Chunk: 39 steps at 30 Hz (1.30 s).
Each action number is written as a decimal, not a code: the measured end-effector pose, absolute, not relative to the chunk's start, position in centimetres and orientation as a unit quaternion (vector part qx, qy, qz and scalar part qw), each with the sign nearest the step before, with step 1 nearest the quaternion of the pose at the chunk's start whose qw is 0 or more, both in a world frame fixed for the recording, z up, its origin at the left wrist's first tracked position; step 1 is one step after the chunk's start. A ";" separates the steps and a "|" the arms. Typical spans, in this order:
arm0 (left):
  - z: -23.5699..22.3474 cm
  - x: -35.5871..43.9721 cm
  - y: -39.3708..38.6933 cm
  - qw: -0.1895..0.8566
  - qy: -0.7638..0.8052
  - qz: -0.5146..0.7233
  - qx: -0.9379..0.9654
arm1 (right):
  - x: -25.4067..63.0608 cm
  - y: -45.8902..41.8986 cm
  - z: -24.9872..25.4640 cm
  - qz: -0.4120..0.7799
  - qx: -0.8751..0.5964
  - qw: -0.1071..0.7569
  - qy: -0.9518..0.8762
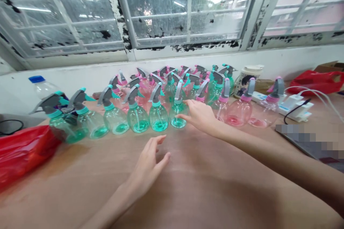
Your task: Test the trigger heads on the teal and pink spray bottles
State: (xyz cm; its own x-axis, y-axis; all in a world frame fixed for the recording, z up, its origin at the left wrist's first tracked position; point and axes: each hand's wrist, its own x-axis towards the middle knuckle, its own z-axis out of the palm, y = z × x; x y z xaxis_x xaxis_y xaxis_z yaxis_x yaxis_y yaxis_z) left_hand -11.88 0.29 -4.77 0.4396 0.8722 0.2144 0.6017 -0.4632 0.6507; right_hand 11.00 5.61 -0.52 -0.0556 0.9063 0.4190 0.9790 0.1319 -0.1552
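Observation:
Several small spray bottles stand in rows along the back of a brown table, green ones on the left and pink ones on the right, all with grey triggers. My right hand reaches forward and its fingertips touch a green spray bottle at the right end of the front green row. Its fingers are loosely curved and wrap nothing. My left hand hovers flat over the bare table in front of the bottles, fingers stretched out and together, holding nothing. A pink spray bottle stands just right of my right hand.
A red plastic bag lies at the left edge, another red bag at the far right. A white power strip with chargers and cables sits right of the pink bottles. A water bottle with a blue cap stands back left, under a window.

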 end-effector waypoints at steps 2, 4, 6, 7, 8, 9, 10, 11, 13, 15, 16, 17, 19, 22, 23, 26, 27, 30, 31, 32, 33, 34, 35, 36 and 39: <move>-4.8 -11.9 0.4 0.249 0.456 0.260 0.814 | 12.3 4.5 -0.6 -0.082 -0.643 0.260 -0.715; -4.7 -11.9 0.5 0.249 0.455 0.254 0.817 | 13.9 3.5 -0.6 -0.084 -0.647 0.300 -0.696; -4.3 -11.6 0.7 0.251 0.451 0.254 0.818 | 15.5 2.9 -0.4 -0.086 -0.669 0.320 -0.666; -4.0 -11.3 0.8 0.253 0.449 0.258 0.818 | 16.1 2.8 -0.3 -0.084 -0.681 0.324 -0.652; -3.7 -11.0 0.9 0.254 0.447 0.263 0.816 | 16.6 2.8 -0.2 -0.080 -0.691 0.324 -0.641; -3.4 -10.7 0.9 0.257 0.445 0.267 0.815 | 16.9 2.9 -0.1 -0.075 -0.700 0.321 -0.634; -3.1 -10.3 0.9 0.259 0.444 0.271 0.814 | 17.1 3.1 0.0 -0.069 -0.709 0.313 -0.628; -2.7 -9.9 0.8 0.262 0.443 0.273 0.813 | 17.1 3.3 0.0 -0.063 -0.720 0.302 -0.622; -2.1 -9.2 0.6 0.269 0.443 0.268 0.812 | 16.9 4.0 0.0 -0.048 -0.741 0.277 -0.610; -1.7 -8.8 0.4 0.278 0.448 0.253 0.811 | 16.5 4.7 -0.2 -0.031 -0.757 0.260 -0.599; -1.6 -8.6 0.3 0.283 0.452 0.244 0.810 | 16.2 5.0 -0.3 -0.023 -0.761 0.253 -0.597; -1.6 -8.5 0.2 0.289 0.456 0.235 0.808 | 16.0 5.3 -0.4 -0.015 -0.763 0.247 -0.597; -1.5 -8.3 0.1 0.302 0.462 0.220 0.804 | 15.8 5.8 -0.6 -0.003 -0.765 0.235 -0.599; -1.4 -8.1 -0.1 0.315 0.467 0.205 0.800 | 16.0 6.2 -0.7 0.009 -0.762 0.227 -0.606; -1.3 -8.0 -0.1 0.319 0.469 0.201 0.799 | 16.1 6.3 -0.7 0.012 -0.760 0.228 -0.608; -0.7 -7.7 -0.4 0.338 0.472 0.180 0.794 | 16.6 6.1 -0.6 0.021 -0.755 0.227 -0.615; -0.5 -7.6 -0.5 0.347 0.468 0.167 0.795 | 16.7 5.9 -0.6 0.024 -0.751 0.228 -0.619; 0.2 -7.1 -0.7 0.364 0.452 0.130 0.804 | 16.8 4.8 -0.6 0.031 -0.736 0.229 -0.636; 0.3 -6.9 -0.7 0.364 0.450 0.128 0.805 | 16.8 4.3 -0.6 0.033 -0.729 0.229 -0.644; 0.4 -6.6 -0.7 0.359 0.452 0.135 0.805 | 16.7 3.6 -0.7 0.034 -0.721 0.231 -0.652; 0.4 -6.3 -0.6 0.353 0.456 0.148 0.803 | 16.6 2.9 -0.8 0.036 -0.711 0.234 -0.662; 0.3 -6.0 -0.4 0.348 0.463 0.165 0.799 | 16.5 2.0 -0.9 0.037 -0.699 0.239 -0.673; 0.3 -5.7 -0.3 0.345 0.468 0.185 0.792 | 16.3 1.1 -1.0 0.038 -0.684 0.245 -0.686; 0.2 -5.3 -0.1 0.345 0.470 0.209 0.785 | 16.2 0.2 -1.2 0.038 -0.670 0.252 -0.697; 0.2 -4.3 0.1 0.361 0.438 0.281 0.774 | 15.6 -2.6 -1.5 0.036 -0.631 0.261 -0.730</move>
State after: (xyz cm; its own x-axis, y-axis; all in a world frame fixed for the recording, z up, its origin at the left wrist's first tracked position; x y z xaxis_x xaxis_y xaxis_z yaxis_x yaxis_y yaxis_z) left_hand -4.25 0.12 0.20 0.4581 0.8811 0.1176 0.4756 -0.3547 0.8050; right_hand 15.61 -2.62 -1.51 -0.0671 0.9394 0.3362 0.9022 0.2010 -0.3816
